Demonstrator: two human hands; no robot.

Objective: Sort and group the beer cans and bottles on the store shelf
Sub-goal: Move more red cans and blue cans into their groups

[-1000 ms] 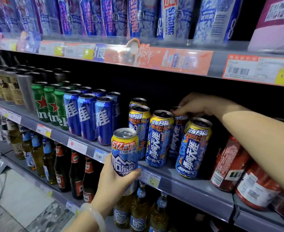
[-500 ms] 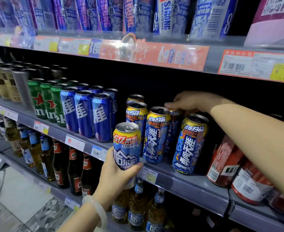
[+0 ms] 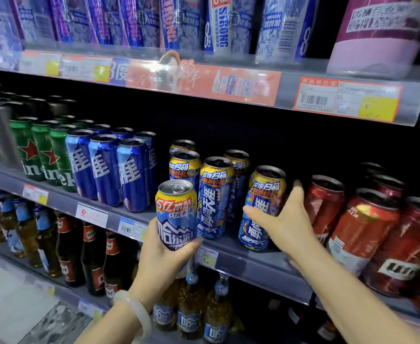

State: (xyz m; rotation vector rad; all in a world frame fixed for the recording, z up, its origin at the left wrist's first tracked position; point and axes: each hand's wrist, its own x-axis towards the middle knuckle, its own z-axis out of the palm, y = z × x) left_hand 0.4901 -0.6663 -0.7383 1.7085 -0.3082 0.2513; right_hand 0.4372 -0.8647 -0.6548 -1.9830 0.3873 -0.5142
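My left hand (image 3: 164, 256) grips a blue Harbin can with a yellow top band (image 3: 176, 214), held upright in front of the middle shelf's edge (image 3: 253, 264). Just behind it stand several blue-and-yellow Super X cans (image 3: 214, 194). My right hand (image 3: 288, 224) wraps around the rightmost front can of that group (image 3: 261, 194), thumb across its label and fingers on its right side. That can stands on the shelf, tilted slightly.
Blue cans (image 3: 132, 175) and green Heineken cans (image 3: 43, 150) fill the shelf to the left. Red cans (image 3: 362, 224) crowd the right. Brown and blue-capped bottles (image 3: 90, 254) stand on the shelf below. Tall cans (image 3: 219, 23) line the shelf above.
My right hand has come forward from the back-row can's top and now grasps the front right blue-and-yellow can. My left hand keeps holding the Harbin can in much the same place.
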